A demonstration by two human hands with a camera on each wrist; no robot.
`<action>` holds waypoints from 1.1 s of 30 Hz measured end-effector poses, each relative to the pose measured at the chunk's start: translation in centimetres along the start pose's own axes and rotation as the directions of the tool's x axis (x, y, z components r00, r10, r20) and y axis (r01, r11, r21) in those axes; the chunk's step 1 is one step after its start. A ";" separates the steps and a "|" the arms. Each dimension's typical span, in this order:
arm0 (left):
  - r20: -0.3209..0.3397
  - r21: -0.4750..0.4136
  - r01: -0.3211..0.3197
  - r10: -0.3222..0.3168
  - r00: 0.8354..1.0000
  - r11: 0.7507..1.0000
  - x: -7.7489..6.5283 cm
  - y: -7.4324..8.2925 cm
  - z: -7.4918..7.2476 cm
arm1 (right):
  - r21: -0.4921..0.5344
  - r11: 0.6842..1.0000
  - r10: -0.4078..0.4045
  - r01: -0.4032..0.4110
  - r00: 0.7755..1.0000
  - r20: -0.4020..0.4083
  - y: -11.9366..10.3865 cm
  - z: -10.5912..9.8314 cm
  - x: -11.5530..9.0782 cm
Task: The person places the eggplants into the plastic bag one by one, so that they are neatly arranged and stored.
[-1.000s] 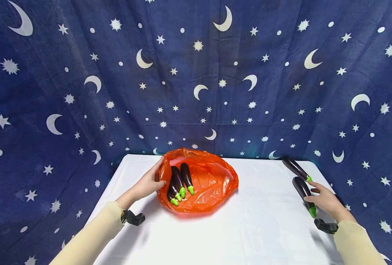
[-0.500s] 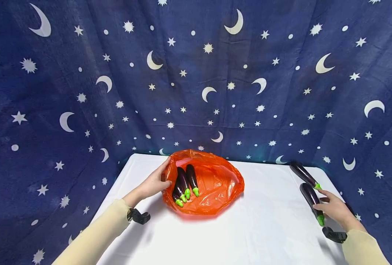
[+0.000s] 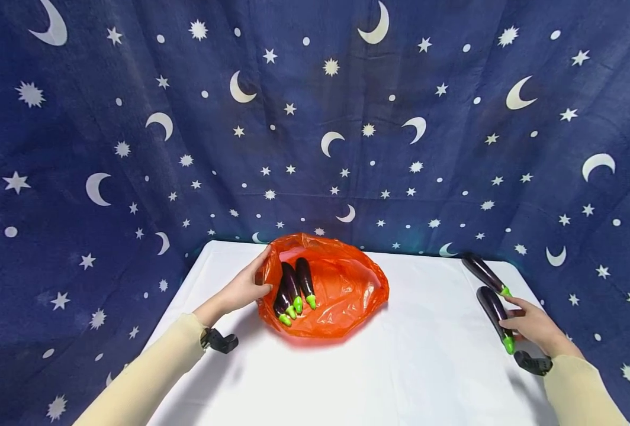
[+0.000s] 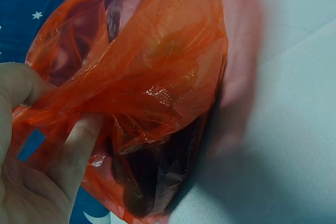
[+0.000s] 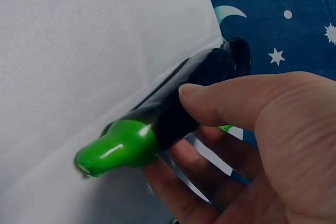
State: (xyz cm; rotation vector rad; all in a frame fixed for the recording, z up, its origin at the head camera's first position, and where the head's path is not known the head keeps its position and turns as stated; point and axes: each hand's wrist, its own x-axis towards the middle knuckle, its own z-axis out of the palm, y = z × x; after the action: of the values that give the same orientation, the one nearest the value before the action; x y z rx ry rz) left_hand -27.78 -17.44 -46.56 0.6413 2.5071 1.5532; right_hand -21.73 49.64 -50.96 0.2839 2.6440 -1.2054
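An orange plastic bag lies on the white table, its mouth facing me. Several dark purple eggplants with green stem ends rest inside, along its left side. My left hand holds the bag's left rim; in the left wrist view, thin orange film passes between thumb and fingers. At the far right, my right hand grips an eggplant near its green end, thumb above and fingers beneath, as the right wrist view shows. Another eggplant lies just behind it.
A white cloth covers the table. Behind it and along both sides hangs a dark blue curtain with moons and stars. The right-hand eggplants lie close to the table's right edge.
The head view has shifted a little. My left hand stays on the bag's rim, and my right hand stays at the same eggplant, with little visible movement.
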 end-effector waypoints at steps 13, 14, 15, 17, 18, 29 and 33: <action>0.019 -0.014 0.008 -0.008 1.000 1.000 -0.2 0.1 -0.5 | 0.070 0.997 -0.041 0.035 0.995 0.090 -0.8 0.1 1.1; 0.017 -0.014 0.008 -0.008 1.000 1.000 -0.2 0.0 -0.6 | 0.054 0.998 -0.045 0.040 0.995 0.089 -0.9 0.2 1.2; 0.014 -0.011 0.007 -0.007 1.000 1.000 -0.3 0.1 -0.6 | 0.036 0.998 -0.051 0.048 0.995 0.086 -0.9 0.3 1.2; 0.011 -0.011 -0.002 0.003 1.000 1.000 -0.3 0.0 -0.6 | -0.015 0.998 -0.055 0.057 0.996 0.071 -1.2 0.6 1.5; 0.011 -0.017 -0.009 0.009 1.000 1.000 -0.4 0.0 -0.6 | -0.042 0.998 -0.051 0.054 0.997 0.059 -1.5 0.8 1.6; 0.013 -0.006 -0.010 0.010 1.000 1.000 -0.2 0.1 -0.3 | -0.054 0.996 -0.074 0.077 0.996 0.055 -3.9 3.4 2.5; 0.017 0.010 -0.004 0.004 1.000 1.000 0.0 0.0 -0.2 | -0.049 0.997 -0.063 0.065 0.997 0.050 -3.9 3.6 2.2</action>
State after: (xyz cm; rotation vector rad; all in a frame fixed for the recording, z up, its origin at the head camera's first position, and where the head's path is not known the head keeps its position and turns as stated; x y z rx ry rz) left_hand -27.82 -17.57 -46.44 0.6582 2.5047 1.5313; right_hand -24.47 44.56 -51.06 0.1610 2.6563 -1.1472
